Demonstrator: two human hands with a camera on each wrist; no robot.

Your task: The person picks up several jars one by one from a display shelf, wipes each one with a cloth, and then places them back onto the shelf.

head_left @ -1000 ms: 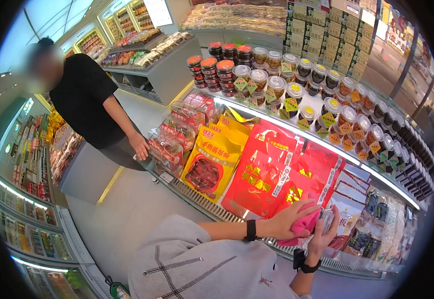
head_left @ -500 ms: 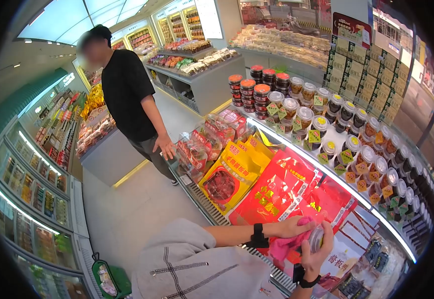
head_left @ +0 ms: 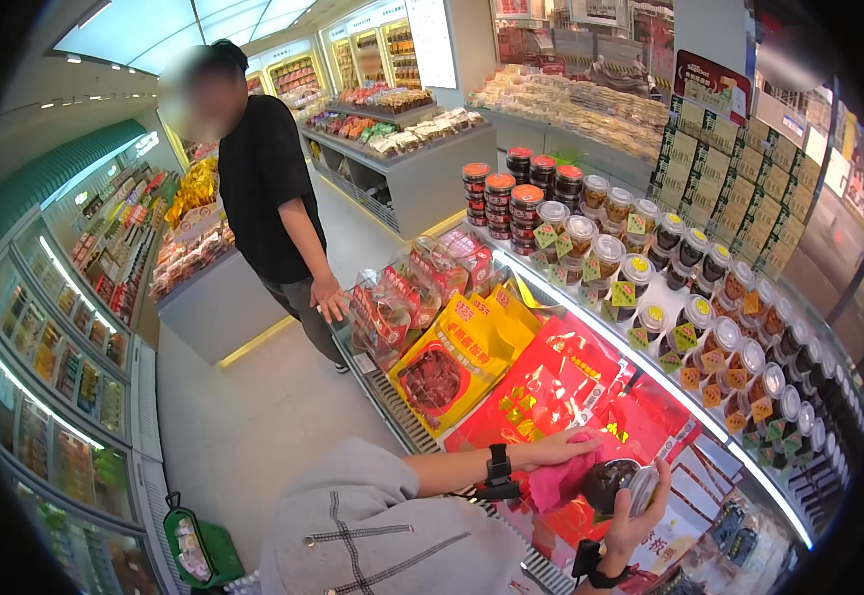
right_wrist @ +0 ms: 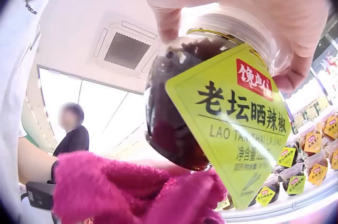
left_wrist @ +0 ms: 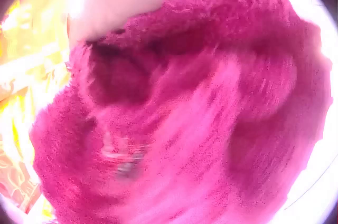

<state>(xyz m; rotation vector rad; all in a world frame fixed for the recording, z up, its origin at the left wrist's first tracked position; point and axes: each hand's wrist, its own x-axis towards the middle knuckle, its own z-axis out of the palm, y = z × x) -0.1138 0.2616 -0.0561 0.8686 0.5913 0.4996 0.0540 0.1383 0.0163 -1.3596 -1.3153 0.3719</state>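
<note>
My right hand (head_left: 632,521) grips a clear jar (right_wrist: 177,113) of dark preserved chilies around its lid end. The jar is tilted, and a green-yellow diamond tag (right_wrist: 232,124) hangs over its side. A fluffy pink cloth (head_left: 563,480) is in my left hand (head_left: 557,449), close beside the jar's dark bottom end. Bunched folds of that cloth fill the left wrist view, with only a bit of the hand at the top. Both hands are above red packets (head_left: 541,382) in the display case.
Rows of lidded jars (head_left: 694,312) stand on the shelf behind the case. Yellow packets (head_left: 461,352) lie left of the red ones. A person in black (head_left: 273,198) stands at the case's far end, one hand near its edge. A green basket (head_left: 216,553) sits on the floor.
The head view has swung left. The cloth, earlier against the jar, has come toward its left side, and the jar has tipped so its dark contents now show.
</note>
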